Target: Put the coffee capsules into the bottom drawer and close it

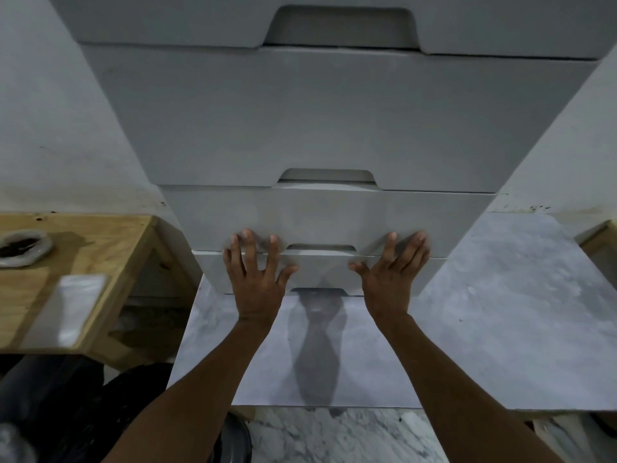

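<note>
A tall grey drawer unit (320, 121) stands in front of me on a marble-look surface. Its bottom drawer (320, 274) sits flush with the drawers above. My left hand (257, 275) lies flat on the left part of that drawer front, fingers spread and reaching onto the drawer above. My right hand (390, 272) presses flat on the right part in the same way. Neither hand holds anything. No coffee capsules are in sight.
A low wooden table (100, 248) stands at the left with a round grey dish (23, 247) and a clear plastic piece (71, 309) on it. Marble-patterned board (484, 312) extends to the right. Dark fabric lies at the lower left.
</note>
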